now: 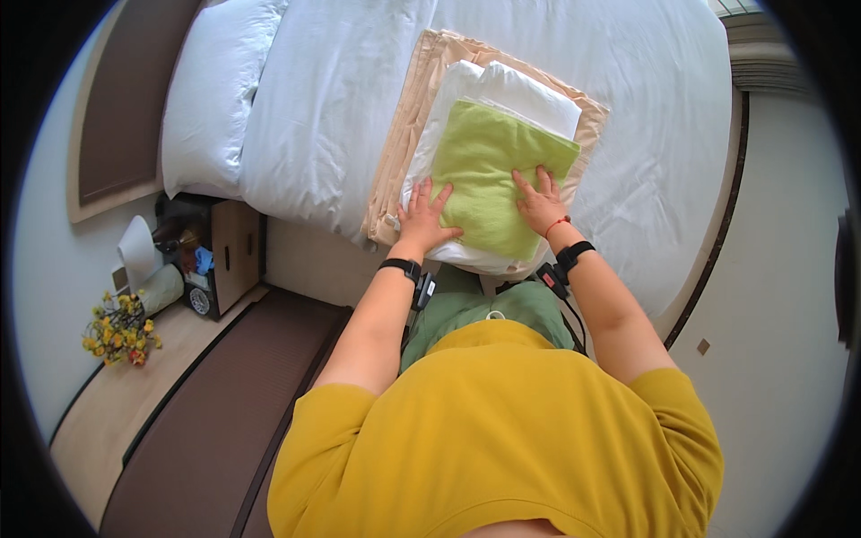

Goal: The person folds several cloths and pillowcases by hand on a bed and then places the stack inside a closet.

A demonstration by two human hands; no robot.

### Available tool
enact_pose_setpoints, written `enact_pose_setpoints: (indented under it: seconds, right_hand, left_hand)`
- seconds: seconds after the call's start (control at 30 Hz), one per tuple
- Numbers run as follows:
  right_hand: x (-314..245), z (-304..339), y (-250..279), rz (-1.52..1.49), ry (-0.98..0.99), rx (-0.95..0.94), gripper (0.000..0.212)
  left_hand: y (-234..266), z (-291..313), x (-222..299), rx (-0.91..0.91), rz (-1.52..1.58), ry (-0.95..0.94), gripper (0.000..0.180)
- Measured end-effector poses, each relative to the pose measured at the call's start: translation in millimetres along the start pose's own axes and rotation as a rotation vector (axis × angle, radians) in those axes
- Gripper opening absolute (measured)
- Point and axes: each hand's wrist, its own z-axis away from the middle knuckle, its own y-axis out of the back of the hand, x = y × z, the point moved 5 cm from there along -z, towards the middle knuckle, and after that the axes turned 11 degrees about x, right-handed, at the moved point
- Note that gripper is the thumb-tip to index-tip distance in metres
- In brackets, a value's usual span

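A folded light-green cloth [489, 148] lies on top of a pile on the bed. Under it is a folded white cloth [529, 90], and at the bottom a larger folded peach-coloured cloth [404, 134] whose edges stick out all round. My left hand [426, 218] rests flat with fingers spread at the pile's near left, over the white cloth and the green cloth's left edge. On the green cloth's right part lies my right hand [542, 203], palm down and fingers apart. Neither hand grips anything.
The bed [664, 179] has a white cover, with a white pillow [211, 108] by the brown headboard [134, 99]. To the left stand a wooden nightstand [238, 255] and yellow flowers [121, 330]. A brown padded bench-like surface [224, 394] is at my lower left.
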Motion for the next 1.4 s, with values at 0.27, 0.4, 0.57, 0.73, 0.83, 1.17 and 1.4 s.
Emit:
enact_pose_setpoints:
  seconds: [0.27,0.4,0.57,0.73,0.83,1.17,1.4]
  right_hand:
    - [47.1,-44.9,-18.7,-0.528,-0.221,0.06,0.053]
    - [154.2,-25.9,-23.9,-0.66,-0.719,0.352,0.063]
    - [197.0,-28.1,-67.4,-0.775,-1.191,-0.083,0.083]
    - [213.0,-58.8,-108.0,-0.89,-1.027,-0.443,0.09]
    - [183.8,-65.7,-114.4,-1.044,-0.973,-0.493,0.085]
    - [168.5,-11.5,-134.2,-1.624,-1.164,-0.343,0.059]
    - [152.3,-18.7,-74.0,-1.587,-0.995,0.002,0.042]
  left_hand:
    - [-9.1,-72.5,-62.2,0.035,0.488,-0.014,0.078]
    - [-9.3,-86.5,-111.0,0.389,0.833,0.542,0.075]
    - [-102.0,-15.8,-181.4,0.347,0.738,0.768,0.083]
    - [-110.6,-62.5,-194.0,0.36,0.368,0.42,0.08]
    - [-89.2,-112.3,-207.4,0.298,0.857,0.557,0.076]
    - [-29.2,-171.6,-69.4,-0.394,1.235,0.654,0.078]
    - [27.8,-150.4,-14.5,-0.452,1.021,0.513,0.066]
